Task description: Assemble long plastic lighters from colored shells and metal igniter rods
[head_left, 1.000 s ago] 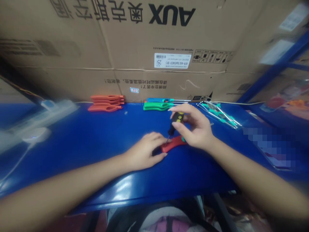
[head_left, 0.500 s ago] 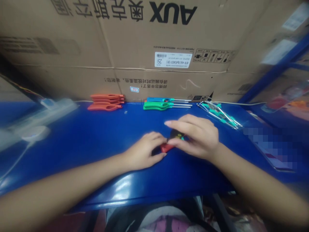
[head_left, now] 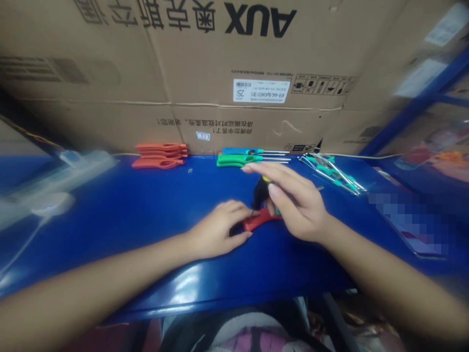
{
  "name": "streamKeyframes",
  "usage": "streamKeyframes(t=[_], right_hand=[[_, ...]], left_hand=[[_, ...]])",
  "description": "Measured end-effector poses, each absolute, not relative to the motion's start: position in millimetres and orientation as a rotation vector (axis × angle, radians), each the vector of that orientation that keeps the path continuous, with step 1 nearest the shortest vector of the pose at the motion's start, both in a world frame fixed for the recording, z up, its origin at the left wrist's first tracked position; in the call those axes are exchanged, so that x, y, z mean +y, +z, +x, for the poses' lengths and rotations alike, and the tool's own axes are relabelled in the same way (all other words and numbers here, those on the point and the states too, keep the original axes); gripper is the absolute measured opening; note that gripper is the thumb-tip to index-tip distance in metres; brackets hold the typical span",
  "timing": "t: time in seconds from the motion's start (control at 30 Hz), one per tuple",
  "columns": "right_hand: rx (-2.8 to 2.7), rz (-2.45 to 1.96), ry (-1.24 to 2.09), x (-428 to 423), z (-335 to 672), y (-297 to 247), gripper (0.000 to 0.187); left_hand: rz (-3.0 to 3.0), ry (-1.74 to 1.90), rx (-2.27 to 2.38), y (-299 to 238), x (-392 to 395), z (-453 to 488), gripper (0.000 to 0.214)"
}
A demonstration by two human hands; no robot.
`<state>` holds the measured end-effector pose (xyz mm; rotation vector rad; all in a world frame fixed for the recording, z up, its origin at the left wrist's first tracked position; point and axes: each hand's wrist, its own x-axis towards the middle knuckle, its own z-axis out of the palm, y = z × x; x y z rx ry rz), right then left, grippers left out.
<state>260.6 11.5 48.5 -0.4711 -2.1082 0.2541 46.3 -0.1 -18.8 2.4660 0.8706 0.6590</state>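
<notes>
A red plastic handle piece (head_left: 258,219) lies on the blue table (head_left: 146,205) in the middle. My left hand (head_left: 220,233) presses its near end down with curled fingers. My right hand (head_left: 293,203) holds a small black and yellow screwdriver (head_left: 261,191) upright, the tip on the red piece. The right hand's fingers are stretched over the screwdriver's top, with the thumb against its side.
At the back of the table lie a stack of orange handles (head_left: 161,154), green and blue handled tools (head_left: 240,157), and a bundle of metal rods with green ends (head_left: 335,173). A big cardboard box (head_left: 234,73) stands behind. A white power strip (head_left: 69,168) lies at the left.
My right hand lowered flat over the screwdriver half a second ago, and has since risen with the screwdriver upright again. My left hand has stayed on the red piece.
</notes>
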Motion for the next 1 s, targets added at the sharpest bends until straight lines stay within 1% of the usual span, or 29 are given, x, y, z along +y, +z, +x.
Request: streamKeyframes(t=[0.07, 0.1, 0.17, 0.23, 0.3, 0.33, 0.4, 0.47, 0.53, 0.6, 0.7, 0.77, 0.83, 0.9, 0.93, 1.0], right_hand=[[-2.102, -0.513, 0.498, 11.8, 259.7, 48.4, 0.042], [-2.089, -0.517, 0.535, 13.2, 259.7, 48.2, 0.040], [-2.054, -0.508, 0.420, 17.5, 260.3, 47.1, 0.033], [-2.024, -0.484, 0.195, 22.0, 261.5, 45.8, 0.027], [-2.024, -0.458, 0.035, 24.3, 262.2, 44.8, 0.028], [-2.042, -0.453, 0.016, 24.3, 262.1, 44.4, 0.029], [-2.095, -0.472, 0.119, 23.0, 261.2, 43.7, 0.037], [-2.123, -0.512, 0.332, 21.5, 259.9, 42.7, 0.043], [-2.111, -0.527, 0.443, 21.7, 259.4, 41.8, 0.040], [-2.084, -0.512, 0.327, 23.2, 260.0, 41.5, 0.032], [-2.078, -0.433, 0.059, 23.2, 261.5, 43.3, 0.030], [-2.101, -0.426, 0.103, 20.2, 261.2, 45.6, 0.031], [-2.120, -0.461, 0.314, 16.4, 260.0, 47.7, 0.036], [-2.115, -0.459, 0.454, 14.4, 258.9, 48.8, 0.035], [-2.105, -0.447, 0.438, 14.4, 258.7, 48.9, 0.030], [-2.077, -0.412, 0.259, 15.9, 259.0, 48.5, 0.022]], left_hand=[[2.463, 0.648, 0.869, -18.0, 0.0, 46.1, 0.036], [2.462, 0.644, 0.870, -17.9, 0.1, 46.0, 0.037], [2.461, 0.642, 0.871, -18.3, 0.2, 45.6, 0.037], [2.460, 0.647, 0.862, -18.9, 0.3, 45.5, 0.035], [2.454, 0.655, 0.858, -18.9, 0.2, 45.8, 0.033], [2.451, 0.657, 0.860, -18.7, 0.2, 46.0, 0.033], [2.446, 0.652, 0.864, -18.0, 0.1, 46.3, 0.035], [2.447, 0.643, 0.863, -17.7, 0.1, 46.4, 0.035], [2.450, 0.644, 0.866, -18.2, 0.2, 46.2, 0.036], [2.456, 0.650, 0.865, -19.2, 0.5, 45.8, 0.037], [2.465, 0.658, 0.859, -20.1, 0.8, 45.6, 0.036], [2.463, 0.662, 0.869, -19.8, 0.8, 45.8, 0.035], [2.461, 0.662, 0.880, -19.4, 0.6, 46.0, 0.033], [2.464, 0.657, 0.880, -19.5, 0.3, 46.0, 0.030], [2.465, 0.660, 0.877, -19.8, 0.2, 46.0, 0.029], [2.463, 0.670, 0.874, -20.8, 0.1, 45.7, 0.027]])
